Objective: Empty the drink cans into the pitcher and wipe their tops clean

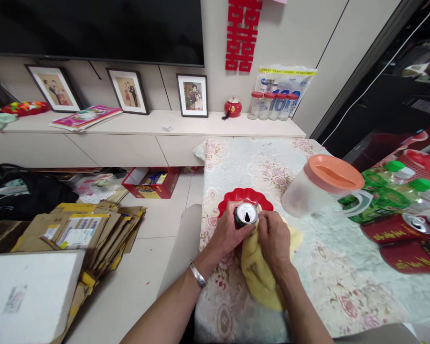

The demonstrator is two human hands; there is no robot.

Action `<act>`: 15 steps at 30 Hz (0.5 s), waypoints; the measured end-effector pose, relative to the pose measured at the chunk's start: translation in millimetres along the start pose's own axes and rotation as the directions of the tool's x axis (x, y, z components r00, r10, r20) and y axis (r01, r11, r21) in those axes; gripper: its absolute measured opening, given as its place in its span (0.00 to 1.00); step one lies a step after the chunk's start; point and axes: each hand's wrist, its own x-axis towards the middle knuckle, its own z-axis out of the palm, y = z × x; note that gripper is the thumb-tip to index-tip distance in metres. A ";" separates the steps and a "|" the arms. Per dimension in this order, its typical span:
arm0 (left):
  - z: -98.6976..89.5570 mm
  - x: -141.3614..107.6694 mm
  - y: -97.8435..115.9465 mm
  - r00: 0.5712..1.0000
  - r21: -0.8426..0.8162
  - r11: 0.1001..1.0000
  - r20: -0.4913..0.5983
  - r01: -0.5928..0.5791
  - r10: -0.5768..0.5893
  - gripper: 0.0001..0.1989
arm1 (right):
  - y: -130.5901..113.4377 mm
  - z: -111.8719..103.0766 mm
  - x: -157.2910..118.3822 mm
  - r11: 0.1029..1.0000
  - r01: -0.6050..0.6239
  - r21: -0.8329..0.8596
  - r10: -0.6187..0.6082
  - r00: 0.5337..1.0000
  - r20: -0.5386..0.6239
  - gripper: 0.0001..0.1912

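Observation:
My left hand (229, 230) is wrapped round a dark drink can (246, 213), its silver top facing up with the mouth hole open. Bunched in my right hand (274, 239) is a yellow cloth (260, 272), whose lower part hangs down onto the table. The fingers of my right hand press the cloth close to the can's right side. Behind and partly under the can lies a red plate (249, 194) with a scalloped rim. Most of the can's body is hidden by my fingers.
On the flowered tablecloth (329, 286) a pitcher with an orange lid (333, 172) stands to the right. Beyond it are green-capped bottles (394, 166) and several red cans (412, 255). Flattened cardboard (75, 229) and a white foam box (32, 291) lie at left.

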 end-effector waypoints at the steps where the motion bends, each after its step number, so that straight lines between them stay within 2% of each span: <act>1: 0.1 -0.3 0.8 1.000 0.014 1.000 0.003 -0.002 0.002 0.27 | 0.8 0.6 3.1 1.000 -0.003 -0.015 0.003 1.000 0.019 0.16; 9: -5.2 -3.5 -1.4 0.998 0.018 1.000 0.065 0.014 -0.015 0.30 | -2.9 0.5 17.5 0.978 0.042 -0.203 0.005 0.975 0.224 0.11; 12: -5.8 -3.0 -2.5 0.997 0.005 1.000 0.078 0.016 -0.016 0.29 | -7.9 -1.1 18.2 0.968 0.054 -0.247 0.016 0.962 0.273 0.09; 15: -4.5 -1.7 -0.2 0.998 0.012 0.999 0.048 0.037 -0.037 0.28 | -12.1 -2.0 16.8 0.965 0.063 -0.254 0.015 0.955 0.295 0.08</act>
